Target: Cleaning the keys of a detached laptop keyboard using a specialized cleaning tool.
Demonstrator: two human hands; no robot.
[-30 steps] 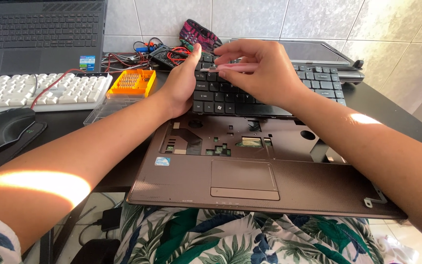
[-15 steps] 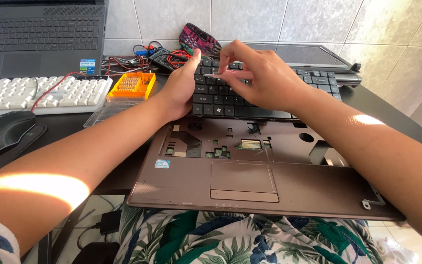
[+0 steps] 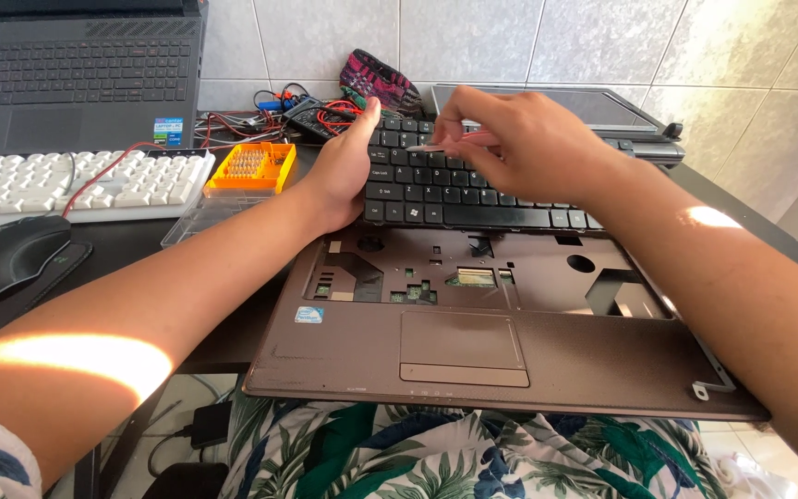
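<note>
While the black keyboard [image 3: 459, 185] is kept tilted up off the brown laptop base [image 3: 501, 356], its left edge is clasped by the left hand [image 3: 344, 166], thumb over the far corner and palm against the near one. A thin pale tool [image 3: 431, 147] is pinched between the fingertips of the right hand [image 3: 519, 143], closed upon it over the upper key rows. Compared with the second before, the right hand has been drawn slightly to the right and the tool tip is now laid flatter on the keys, while the left hand's hold is unchanged; the keyboard is judged still loose rather than seated. Below it, the open bay with its connectors is exposed. On the tabletop [image 3: 140, 249] to the left lie an orange bit case [image 3: 251, 166], a white keyboard [image 3: 66, 185] and a mouse [image 3: 11, 259].
</note>
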